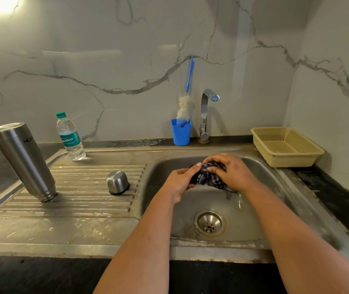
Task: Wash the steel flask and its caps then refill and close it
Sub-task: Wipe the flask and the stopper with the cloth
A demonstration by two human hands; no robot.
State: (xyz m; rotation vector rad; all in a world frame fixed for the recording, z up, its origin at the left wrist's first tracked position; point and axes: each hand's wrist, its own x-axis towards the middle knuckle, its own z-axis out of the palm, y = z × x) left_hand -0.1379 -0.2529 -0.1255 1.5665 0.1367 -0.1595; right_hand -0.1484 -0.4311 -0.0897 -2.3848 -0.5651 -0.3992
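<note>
While gripped, black cap (200, 179) cloth-wrapped.

I see a silver steel flask (24, 160) and silver cap (117, 182), a checked purple-and-white cloth (215, 177), a clear bottle (70, 137) with green cap and teal label, a blue cup (181, 132), a blue-handled white brush (185, 102), a beige basket (286, 146), a black counter (339, 198), and a white wall (105, 60) with grey veins.

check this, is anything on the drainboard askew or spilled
Nothing is spilled. The steel flask stands mouth down on the drainboard, apparently leaning left, though the wide lens may exaggerate it. The steel cap is also inverted.
</note>
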